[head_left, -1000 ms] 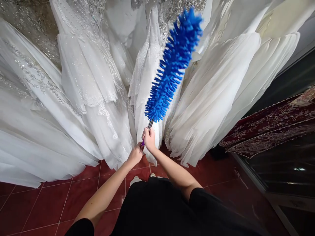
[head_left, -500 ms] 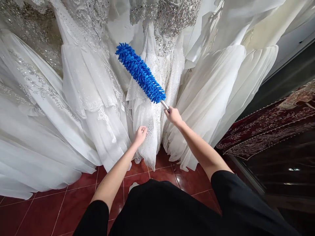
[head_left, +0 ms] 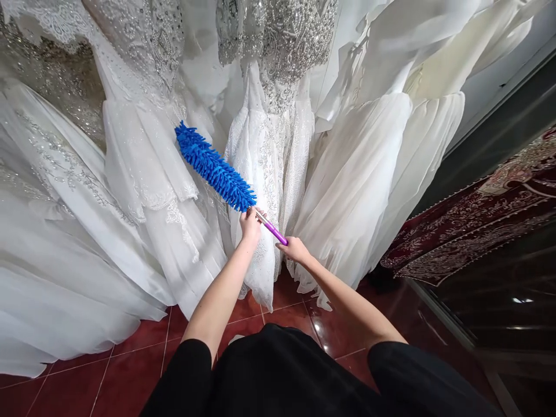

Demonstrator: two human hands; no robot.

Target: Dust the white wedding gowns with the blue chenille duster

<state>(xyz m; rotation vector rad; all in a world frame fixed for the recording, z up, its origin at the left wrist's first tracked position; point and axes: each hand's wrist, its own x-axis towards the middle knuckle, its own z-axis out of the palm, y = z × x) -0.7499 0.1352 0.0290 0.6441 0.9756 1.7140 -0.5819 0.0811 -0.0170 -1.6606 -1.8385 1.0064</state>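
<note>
Now left hand [head_left: 251, 225] back on duster [head_left: 215, 169]

The blue chenille duster [head_left: 215, 168], which points up and to the right a second ago and leans up-left half a second ago, now lies lower and farther left, its tip in front of the lace-trimmed white gown [head_left: 139, 150]. The left hand [head_left: 251, 223], free half a second ago, now grips just below the blue head. The right hand [head_left: 296, 249] is lower, at the end of the purple handle [head_left: 275, 233], which now shows between the hands.
</note>
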